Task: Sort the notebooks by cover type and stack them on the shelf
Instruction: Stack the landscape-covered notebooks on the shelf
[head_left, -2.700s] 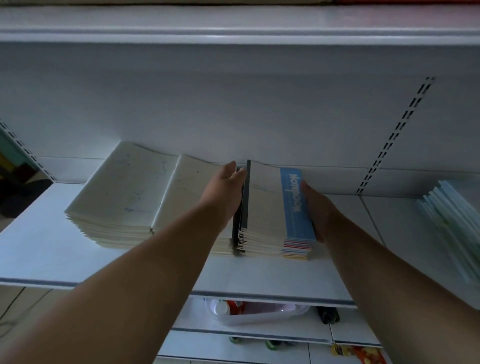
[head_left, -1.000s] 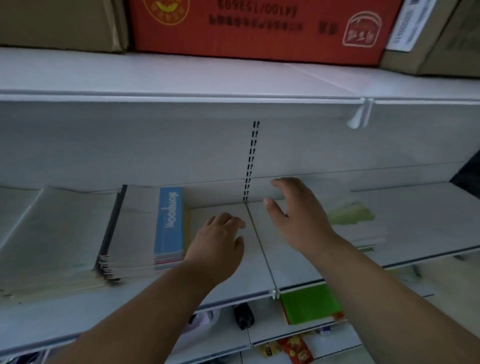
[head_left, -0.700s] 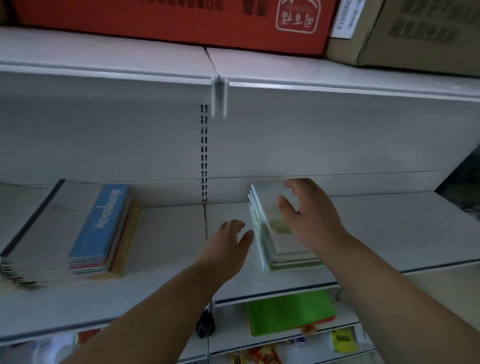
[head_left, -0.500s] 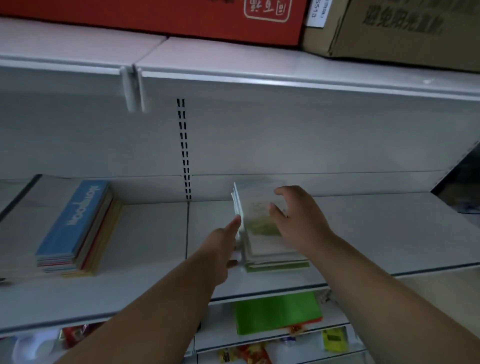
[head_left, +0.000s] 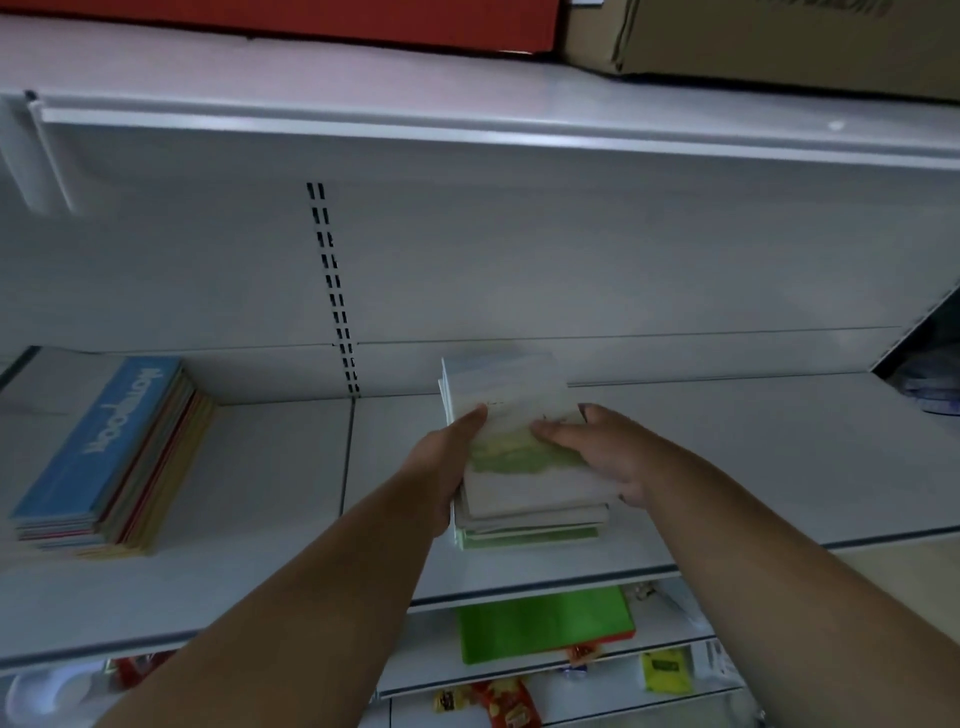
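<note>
From the head view, the left hand (head_left: 447, 467) grips the left edge of a small stack of green-and-white notebooks (head_left: 524, 467) while the right hand (head_left: 602, 457) clamps its right side, fingers curled over the top cover. The stack sits between both hands on the shelf (head_left: 753, 467), its lower books already skewed. A loose squeeze could fan them out — or let one slip toward the front lip. The blue-topped stack (head_left: 104, 457) lies well left of the left hand.
</note>
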